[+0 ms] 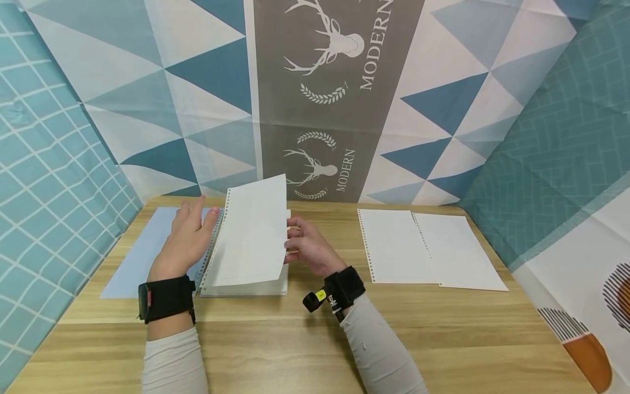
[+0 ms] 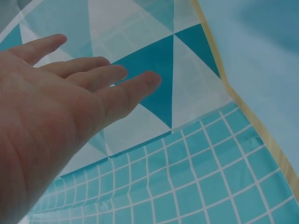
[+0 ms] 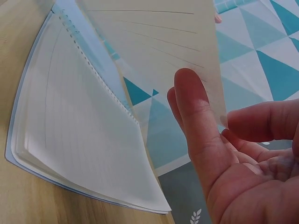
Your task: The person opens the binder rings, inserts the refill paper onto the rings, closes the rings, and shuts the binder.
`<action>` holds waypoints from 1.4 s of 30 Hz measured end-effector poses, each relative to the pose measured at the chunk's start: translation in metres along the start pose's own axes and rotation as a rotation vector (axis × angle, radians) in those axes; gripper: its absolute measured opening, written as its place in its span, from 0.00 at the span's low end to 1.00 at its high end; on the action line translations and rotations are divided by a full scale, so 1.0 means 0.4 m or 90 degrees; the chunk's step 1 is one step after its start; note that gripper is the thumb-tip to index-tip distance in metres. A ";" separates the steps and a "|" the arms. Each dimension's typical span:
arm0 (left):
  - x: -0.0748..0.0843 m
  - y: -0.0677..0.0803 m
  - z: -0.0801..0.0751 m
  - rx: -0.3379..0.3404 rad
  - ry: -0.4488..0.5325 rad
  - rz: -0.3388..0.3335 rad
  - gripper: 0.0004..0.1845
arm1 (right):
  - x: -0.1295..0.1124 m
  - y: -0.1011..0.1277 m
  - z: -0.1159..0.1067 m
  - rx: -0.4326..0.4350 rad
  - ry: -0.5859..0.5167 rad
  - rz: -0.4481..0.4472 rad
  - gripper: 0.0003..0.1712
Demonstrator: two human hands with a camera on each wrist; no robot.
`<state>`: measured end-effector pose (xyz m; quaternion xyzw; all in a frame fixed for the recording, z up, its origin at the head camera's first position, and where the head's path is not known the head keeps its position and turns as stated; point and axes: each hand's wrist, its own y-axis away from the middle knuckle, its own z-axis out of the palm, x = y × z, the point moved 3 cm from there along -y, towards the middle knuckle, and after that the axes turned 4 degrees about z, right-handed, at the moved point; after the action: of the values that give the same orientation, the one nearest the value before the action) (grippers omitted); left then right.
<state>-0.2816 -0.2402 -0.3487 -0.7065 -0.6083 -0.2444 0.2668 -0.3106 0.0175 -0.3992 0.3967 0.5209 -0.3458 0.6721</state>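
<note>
A loose-leaf notebook lies spread on the table, its pale blue cover (image 1: 143, 251) to the left and a stack of lined pages (image 3: 88, 112) to the right of the binding. Above that stack, a sheet of lined paper (image 1: 253, 235) stands lifted and tilted, punched holes along its left edge. My right hand (image 1: 312, 246) holds this sheet at its right edge, fingers and thumb (image 3: 194, 112) on either side. Whether the sheet's holes are still on the rings, I cannot tell. My left hand (image 1: 184, 235) hovers over the blue cover with fingers extended, holding nothing.
Two punched lined sheets, a left one (image 1: 394, 246) and a right one (image 1: 458, 249), lie overlapping on the right of the wooden table (image 1: 256, 345). Patterned cloth (image 1: 211, 98) hangs behind the table's back edge, and more cloth (image 1: 49, 137) hangs at the sides.
</note>
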 end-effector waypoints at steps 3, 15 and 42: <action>-0.001 0.000 0.000 0.001 0.000 0.001 0.44 | 0.002 -0.001 0.002 0.000 0.003 0.003 0.29; 0.000 0.001 0.002 -0.004 0.003 -0.005 0.45 | 0.013 -0.006 0.011 -0.001 0.011 0.008 0.30; -0.009 -0.001 0.011 -0.009 0.007 -0.016 0.45 | 0.033 -0.012 0.031 0.011 0.021 0.020 0.29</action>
<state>-0.2825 -0.2399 -0.3543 -0.6993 -0.6140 -0.2557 0.2621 -0.3067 0.0035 -0.4113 0.4163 0.5227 -0.3335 0.6651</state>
